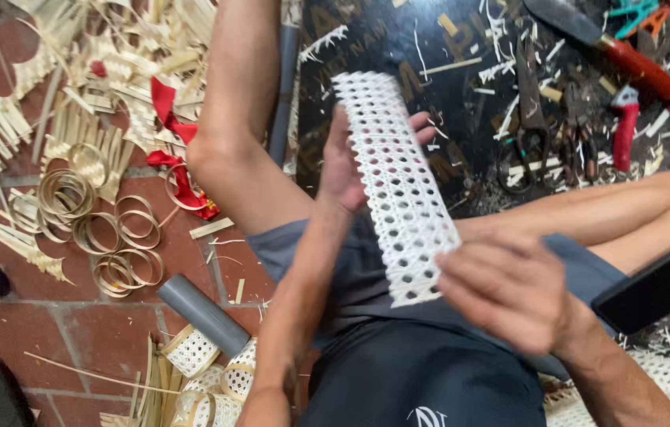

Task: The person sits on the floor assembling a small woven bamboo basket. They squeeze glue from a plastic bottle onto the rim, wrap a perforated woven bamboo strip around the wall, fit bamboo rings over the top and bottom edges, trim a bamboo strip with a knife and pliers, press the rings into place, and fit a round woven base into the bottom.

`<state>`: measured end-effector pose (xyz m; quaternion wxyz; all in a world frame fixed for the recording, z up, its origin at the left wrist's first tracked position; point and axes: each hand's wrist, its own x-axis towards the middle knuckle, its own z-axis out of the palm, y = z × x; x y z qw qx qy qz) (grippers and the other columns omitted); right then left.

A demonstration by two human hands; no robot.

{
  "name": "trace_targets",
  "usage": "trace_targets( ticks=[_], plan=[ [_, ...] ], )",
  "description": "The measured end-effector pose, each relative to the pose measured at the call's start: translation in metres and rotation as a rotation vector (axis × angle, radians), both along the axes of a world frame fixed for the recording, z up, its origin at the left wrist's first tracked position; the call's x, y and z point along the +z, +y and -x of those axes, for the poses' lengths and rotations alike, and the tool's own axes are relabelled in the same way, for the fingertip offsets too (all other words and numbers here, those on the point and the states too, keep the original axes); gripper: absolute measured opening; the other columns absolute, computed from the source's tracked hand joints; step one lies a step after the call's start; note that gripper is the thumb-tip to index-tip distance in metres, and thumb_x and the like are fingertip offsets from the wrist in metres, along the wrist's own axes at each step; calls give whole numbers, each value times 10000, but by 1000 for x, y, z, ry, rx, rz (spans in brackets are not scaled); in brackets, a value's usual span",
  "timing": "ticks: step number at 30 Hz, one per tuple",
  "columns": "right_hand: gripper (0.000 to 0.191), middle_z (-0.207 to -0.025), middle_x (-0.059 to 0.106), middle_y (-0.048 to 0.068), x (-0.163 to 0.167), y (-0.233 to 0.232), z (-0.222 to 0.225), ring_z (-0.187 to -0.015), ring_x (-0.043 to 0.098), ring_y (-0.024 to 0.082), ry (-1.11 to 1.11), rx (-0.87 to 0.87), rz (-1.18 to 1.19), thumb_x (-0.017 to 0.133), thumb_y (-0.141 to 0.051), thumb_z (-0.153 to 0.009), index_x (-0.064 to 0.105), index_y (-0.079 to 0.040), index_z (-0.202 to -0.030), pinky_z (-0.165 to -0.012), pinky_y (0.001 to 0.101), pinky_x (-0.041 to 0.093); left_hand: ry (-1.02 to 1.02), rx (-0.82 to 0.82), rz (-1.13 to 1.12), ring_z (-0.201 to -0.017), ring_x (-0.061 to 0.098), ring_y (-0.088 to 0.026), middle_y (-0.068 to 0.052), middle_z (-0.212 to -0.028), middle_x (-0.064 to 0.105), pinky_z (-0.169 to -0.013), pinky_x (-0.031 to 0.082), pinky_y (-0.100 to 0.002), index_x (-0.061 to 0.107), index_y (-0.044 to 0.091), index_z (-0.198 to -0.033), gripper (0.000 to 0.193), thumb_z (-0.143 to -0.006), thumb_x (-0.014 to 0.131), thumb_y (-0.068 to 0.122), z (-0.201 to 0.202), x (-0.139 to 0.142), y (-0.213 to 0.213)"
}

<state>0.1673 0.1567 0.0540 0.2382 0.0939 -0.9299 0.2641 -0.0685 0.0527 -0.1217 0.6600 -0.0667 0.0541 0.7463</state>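
A long white woven strip [398, 186] with an open, honeycomb-like lattice of small holes is held up over the person's lap, slightly curved along its length and running from upper left down to lower right. The left hand [351, 162] is behind its upper half, palm flat against the weave, fingertips [422, 126] peeking out past the right edge; that grip is loose and mostly open, a support more than a clamp. The right hand [509, 289] is at the lower end, fingers curled and blurred, pinching the strip's bottom edge, its grip closed on the weave. Both forearms angle up from the bottom of the view, elbows tucked near the dark shorts [422, 379]. On the red tile floor [58, 324] to the left lie coils of thin pale cane [105, 229], flat splints, a red ribbon [173, 150] and a grey pipe [202, 315], with small woven white baskets [192, 352] beside it. Beyond the knees, on a dark mat [445, 47] littered with shavings, rest black scissors [528, 126] and red-handled tools [635, 67].
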Motion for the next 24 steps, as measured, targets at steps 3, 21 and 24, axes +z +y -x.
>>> trace_targets(
  ticks=[3, 21, 24],
  plan=[
    [240, -1107, 715, 83, -4, -16, -1, -1029, 690, 240, 32, 126, -47, 751, -112, -886, 710, -57, -1116, -929, 458, 558, 79, -110, 157, -1229, 659, -331, -244, -1368, 637, -1089, 533, -491, 501, -118, -1427, 411, -1176, 536, 205, 13, -33, -8],
    [119, -870, 771, 27, -108, -16, 3, -781, 702, 128, -739, -286, 1098, 710, -93, -960, 781, 1, -954, -702, 268, 564, 1019, 172, 375, -1251, 660, -253, -178, -1361, 689, -1115, 532, -380, 655, -9, -1353, 373, -1026, 594, -177, 3, 17, -35],
    [194, -930, 745, 54, -150, -16, 25, -806, 652, 95, -643, -538, 1101, 738, -84, -928, 725, 40, -1077, -697, 257, 540, 1717, 109, 191, -1303, 668, -260, -140, -1394, 672, -1131, 551, -358, 678, 54, -1291, 453, -892, 604, -149, 4, 37, -47]
  ],
)
